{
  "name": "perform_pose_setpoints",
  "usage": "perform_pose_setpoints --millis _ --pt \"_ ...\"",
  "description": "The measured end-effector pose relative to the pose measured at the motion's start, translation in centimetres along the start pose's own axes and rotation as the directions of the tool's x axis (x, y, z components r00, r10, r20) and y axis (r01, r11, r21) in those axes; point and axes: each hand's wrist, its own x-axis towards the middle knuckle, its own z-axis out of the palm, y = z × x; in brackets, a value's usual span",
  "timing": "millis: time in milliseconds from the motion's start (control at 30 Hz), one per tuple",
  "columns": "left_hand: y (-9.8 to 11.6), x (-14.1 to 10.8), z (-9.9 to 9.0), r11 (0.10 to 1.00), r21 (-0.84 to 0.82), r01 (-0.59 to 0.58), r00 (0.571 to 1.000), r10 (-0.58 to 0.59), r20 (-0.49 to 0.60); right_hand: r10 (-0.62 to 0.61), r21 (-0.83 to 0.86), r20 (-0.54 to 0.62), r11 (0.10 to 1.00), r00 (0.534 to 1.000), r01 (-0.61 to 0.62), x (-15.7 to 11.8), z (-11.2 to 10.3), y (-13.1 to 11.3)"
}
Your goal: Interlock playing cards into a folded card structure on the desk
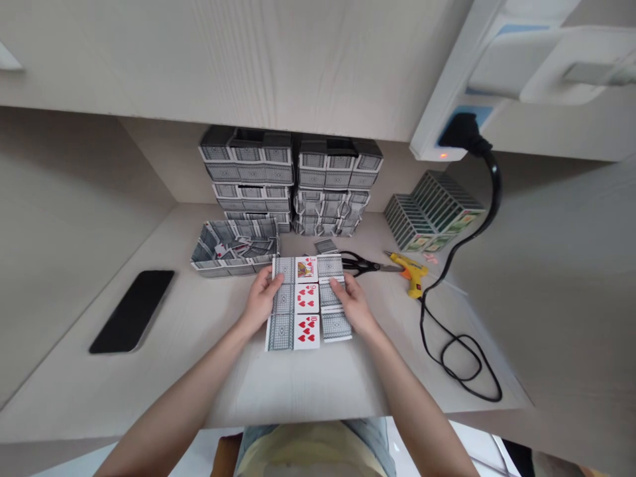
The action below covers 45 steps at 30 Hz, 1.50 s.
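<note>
A panel of joined playing cards (307, 298) is held up above the table, three rows high. Its middle column shows red heart faces, while patterned grey backs form the columns on either side. My left hand (262, 297) grips the panel's left edge, thumb on the front. On the right, my right hand (354, 301) is closed on the column of card backs, its thumb also in front. Just behind the panel lie black-handled scissors (362, 265), partly hidden, and a small card piece (326, 246).
An open card box (236, 265) holds small card pieces. Stacked card boxes (253, 172) stand at the back. A phone (133, 311) lies left; a yellow glue gun (415, 271), a black cable (462, 381) and green-edged card stacks (432, 209) are right. A power strip (447, 86) hangs above.
</note>
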Motion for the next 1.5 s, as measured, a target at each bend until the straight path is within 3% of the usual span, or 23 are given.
perform_pose_setpoints --millis 733,1500 --pt "-0.39 0.40 -0.42 1.000 0.017 -0.002 1.000 0.002 0.018 -0.061 -0.081 -0.029 0.995 0.998 0.058 -0.02 0.07 -0.08" --pt "-0.04 -0.02 0.03 1.000 -0.006 -0.030 0.999 0.030 -0.011 0.029 -0.005 0.049 1.000 0.998 -0.028 -0.10 0.19 0.36"
